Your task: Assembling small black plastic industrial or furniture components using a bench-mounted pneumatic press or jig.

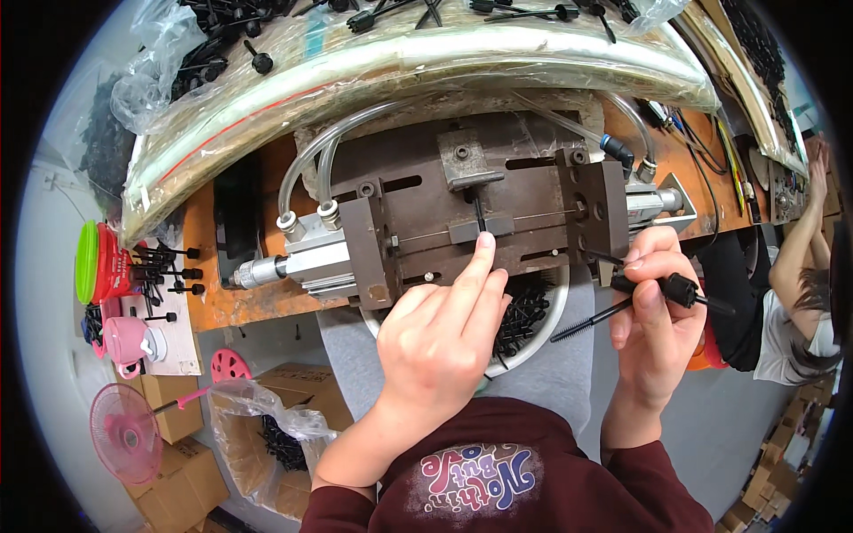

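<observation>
My left hand (442, 333) reaches over a brown metal clamping jig (524, 195). Its index fingertip rests on the small block at the jig's middle, at the lower end of a thin black rod (481, 210); the other fingers are loosely bent and hold nothing. To the right of the jig, my right hand (662, 333) is closed round a few black mascara wands (588, 322). One bristled tip points left and a toothed collar sticks out on the right. Below the jig, a white tub (560, 298) on my lap holds many black wands, partly hidden by my left hand.
Air cylinders (324, 258) with clear hoses flank the jig on the orange bench (240, 306). Behind it rises a plastic-wrapped tray (400, 67) with loose wands. A pink fan (126, 433) and a lined carton (240, 449) stand lower left. A co-worker's arm (804, 240) shows at right.
</observation>
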